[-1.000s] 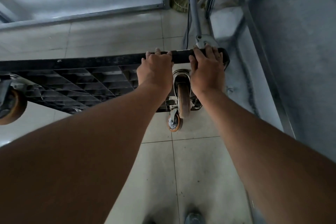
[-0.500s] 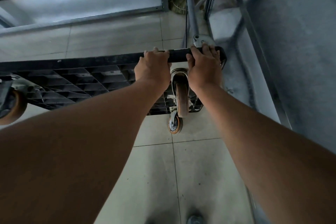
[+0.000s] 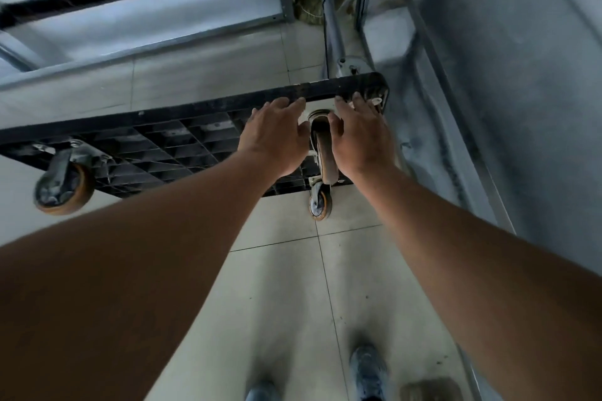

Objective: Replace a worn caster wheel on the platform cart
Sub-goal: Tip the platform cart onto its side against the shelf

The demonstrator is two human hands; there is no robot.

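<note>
The black platform cart [image 3: 182, 137] stands tipped on its side, its ribbed underside facing me. A caster wheel [image 3: 325, 153] with a brown tread sits near the cart's top right corner, seen edge-on between my hands. My left hand [image 3: 277, 137] hovers just left of it with fingers straight, fingertips at the cart's upper rim. My right hand [image 3: 361, 137] lies just right of it, fingers stretched over the white mounting plate [image 3: 321, 105]. Another orange caster [image 3: 63, 187] hangs at the left. A third caster [image 3: 321, 203] touches the floor below.
The cart's folded metal handle [image 3: 332, 19] runs away along the tiled floor [image 3: 293, 286]. Grey metal shelving frames stand at the right [image 3: 456, 107] and at the back left [image 3: 143, 42]. My shoes [image 3: 368, 371] show at the bottom edge.
Both hands have let go of the cart's upper edge, which they gripped before, and now lie with straight fingers beside the caster. The view has tilted, bringing the left caster into sight.
</note>
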